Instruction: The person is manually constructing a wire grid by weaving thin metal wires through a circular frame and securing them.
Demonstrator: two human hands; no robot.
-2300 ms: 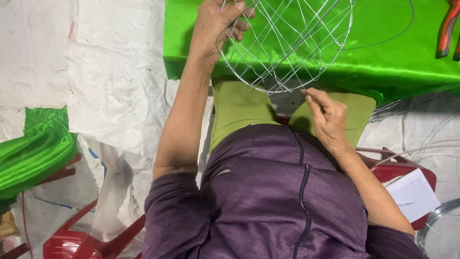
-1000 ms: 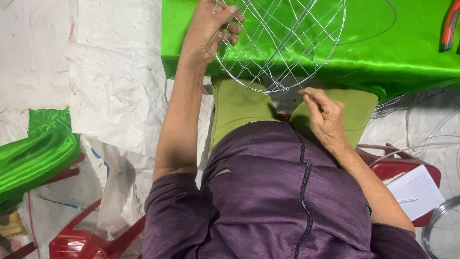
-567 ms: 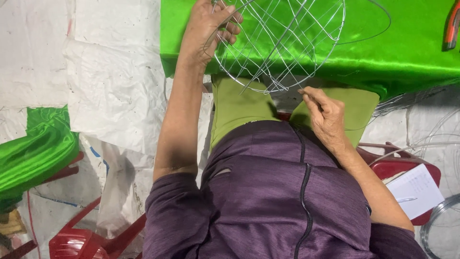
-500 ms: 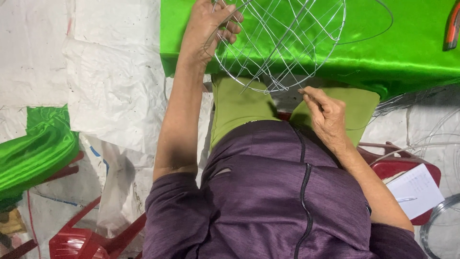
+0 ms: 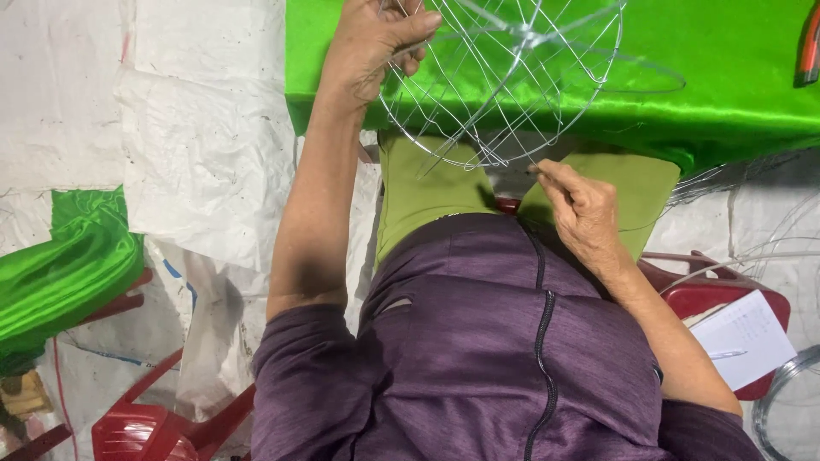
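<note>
The round wire frame [image 5: 504, 81] sits at twelve o'clock over the green satin cloth [image 5: 726, 94]. The left hand [image 5: 371, 43] grips its rim at ten o'clock, fingers curled shut on the wire — the right hand [image 5: 581, 209] pinches the frame's lower edge at five o'clock, fingertips together.

Free room: bare green cloth on the desk [image 5: 735, 94] right of the wire frame [image 5: 504, 81], open up to the red-handled tool [image 5: 808, 47] at the far right edge. Obstacles: the wire frame itself, overhanging the desk's near edge above the lap; left hand [image 5: 371, 43] on its left rim; right hand [image 5: 581, 209] just below its lower rim.
</note>
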